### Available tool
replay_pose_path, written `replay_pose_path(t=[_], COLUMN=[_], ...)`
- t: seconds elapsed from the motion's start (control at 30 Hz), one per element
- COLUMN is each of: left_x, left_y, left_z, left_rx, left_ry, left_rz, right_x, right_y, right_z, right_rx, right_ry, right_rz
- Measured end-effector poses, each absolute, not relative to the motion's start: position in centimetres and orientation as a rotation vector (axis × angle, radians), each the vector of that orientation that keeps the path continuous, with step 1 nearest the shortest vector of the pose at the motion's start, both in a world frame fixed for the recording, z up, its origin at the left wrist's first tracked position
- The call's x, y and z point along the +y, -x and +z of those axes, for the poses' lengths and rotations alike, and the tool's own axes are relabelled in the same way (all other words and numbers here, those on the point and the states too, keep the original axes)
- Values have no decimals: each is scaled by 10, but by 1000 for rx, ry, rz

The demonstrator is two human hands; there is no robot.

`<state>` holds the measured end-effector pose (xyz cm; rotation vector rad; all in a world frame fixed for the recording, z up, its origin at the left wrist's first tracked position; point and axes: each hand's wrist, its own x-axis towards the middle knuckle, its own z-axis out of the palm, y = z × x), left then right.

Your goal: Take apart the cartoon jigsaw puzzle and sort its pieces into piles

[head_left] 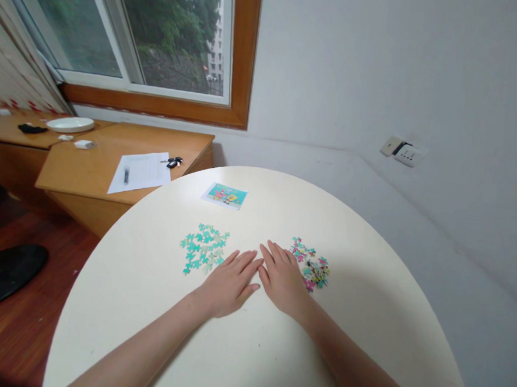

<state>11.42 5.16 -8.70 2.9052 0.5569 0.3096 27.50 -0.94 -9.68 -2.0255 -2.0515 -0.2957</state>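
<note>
My left hand (231,282) lies palm down on the white round table (257,363), its fingers stretched out and holding nothing. Beside it, my right hand (283,278) also rests flat, fingertips close to those of the left. Teal and pale green jigsaw pieces (202,248) are spread just beyond my left hand, which hides the near edge of that group. To the right of my right hand sits a heap of multicoloured jigsaw pieces (317,273), pink, yellow and teal, partly overlapping. Farther back lies a small picture card (227,196) with cartoon figures on a teal ground.
A wooden desk (157,137) at the back left carries a sheet of paper (140,172), keys (174,162), a white adapter (84,144) and a white dish (71,125). The wall with a socket (408,155) stands behind the table. A black round base (10,274) is on the floor.
</note>
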Motion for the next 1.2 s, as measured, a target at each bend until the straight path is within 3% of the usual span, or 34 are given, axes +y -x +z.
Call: replay_pose_path(t=[1.2], left_x=[53], left_y=[-113], left_z=[-84], left_rx=[550], left_ry=[-2876], left_rz=[293], right_x=[-9], right_y=[-276], right_z=[-98], right_rx=[-2067], right_ry=[2009], right_rz=[-324])
